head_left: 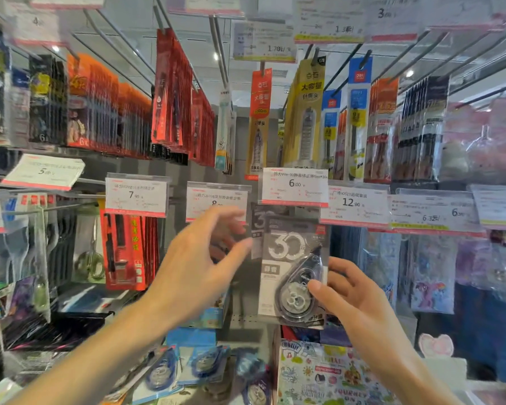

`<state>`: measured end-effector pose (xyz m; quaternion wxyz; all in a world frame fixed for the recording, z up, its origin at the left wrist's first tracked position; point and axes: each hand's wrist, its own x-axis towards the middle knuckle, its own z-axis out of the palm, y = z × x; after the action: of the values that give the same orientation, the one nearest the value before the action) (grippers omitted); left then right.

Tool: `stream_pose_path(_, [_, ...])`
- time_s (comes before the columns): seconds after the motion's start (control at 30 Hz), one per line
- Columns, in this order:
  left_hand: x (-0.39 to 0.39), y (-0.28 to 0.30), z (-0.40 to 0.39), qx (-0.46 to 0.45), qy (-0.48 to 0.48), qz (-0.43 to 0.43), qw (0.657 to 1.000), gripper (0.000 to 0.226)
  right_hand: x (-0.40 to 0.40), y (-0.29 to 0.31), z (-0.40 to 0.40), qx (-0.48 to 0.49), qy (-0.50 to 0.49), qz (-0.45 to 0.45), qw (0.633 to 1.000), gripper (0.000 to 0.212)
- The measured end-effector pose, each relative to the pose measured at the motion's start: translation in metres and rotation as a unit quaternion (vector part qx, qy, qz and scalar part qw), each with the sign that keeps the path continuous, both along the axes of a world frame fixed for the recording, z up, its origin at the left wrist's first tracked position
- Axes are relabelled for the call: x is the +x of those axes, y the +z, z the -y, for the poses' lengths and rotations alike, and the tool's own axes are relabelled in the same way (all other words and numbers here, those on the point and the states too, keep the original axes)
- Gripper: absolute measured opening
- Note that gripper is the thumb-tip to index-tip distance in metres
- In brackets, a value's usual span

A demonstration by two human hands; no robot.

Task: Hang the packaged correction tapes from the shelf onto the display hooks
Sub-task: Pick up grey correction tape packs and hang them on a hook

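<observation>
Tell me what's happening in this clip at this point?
A person is stocking a stationery display. The right hand holds a grey packaged correction tape up under the 6.00 price tag, in front of another grey pack. The left hand, fingers spread and empty, reaches toward it. More blue-packaged tapes lie on the shelf below.

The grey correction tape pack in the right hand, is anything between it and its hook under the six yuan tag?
Nothing visible blocks it. The grey correction tape pack, pinched by the right hand, hangs just below the 6.00 price tag, in front of another grey pack. The left hand is open beside it.
</observation>
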<state>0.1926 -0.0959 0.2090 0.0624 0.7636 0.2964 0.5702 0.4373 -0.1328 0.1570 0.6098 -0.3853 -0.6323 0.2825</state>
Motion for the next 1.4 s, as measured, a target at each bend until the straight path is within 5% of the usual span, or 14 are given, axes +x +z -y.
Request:
stream_pose_path(0.17, [0.007, 0.044, -0.003, 0.091, 0.029, -0.051, 0.994, 0.040, 0.006, 0.004, 0.003, 0.029, -0.016, 0.012, 0.999, 0.037])
stream_pose_path(0.4, [0.010, 0.060, -0.004, 0.125, 0.012, -0.052, 0.991, 0.027, 0.008, 0.009, 0.000, 0.044, -0.042, 0.033, 0.998, 0.049])
stream_pose_path(0.53, [0.010, 0.064, -0.001, 0.124, -0.004, -0.032, 0.992, 0.019, 0.004, 0.014, -0.003, 0.048, -0.044, 0.050, 0.997, 0.061])
stream_pose_path(0.83, [0.009, 0.067, -0.001, 0.126, -0.001, -0.034, 0.991, 0.014, -0.008, 0.021, -0.009, 0.064, -0.031, 0.056, 0.996, 0.032])
stream_pose_path(1.1, [0.006, 0.058, -0.006, 0.115, -0.010, -0.028, 0.993, 0.015, -0.011, 0.018, -0.018, 0.060, -0.031, 0.042, 0.997, 0.042])
stream_pose_path(1.4, [0.002, -0.012, -0.023, 0.012, -0.023, 0.051, 0.998, 0.011, -0.010, 0.008, -0.031, 0.077, -0.094, 0.020, 0.992, 0.033])
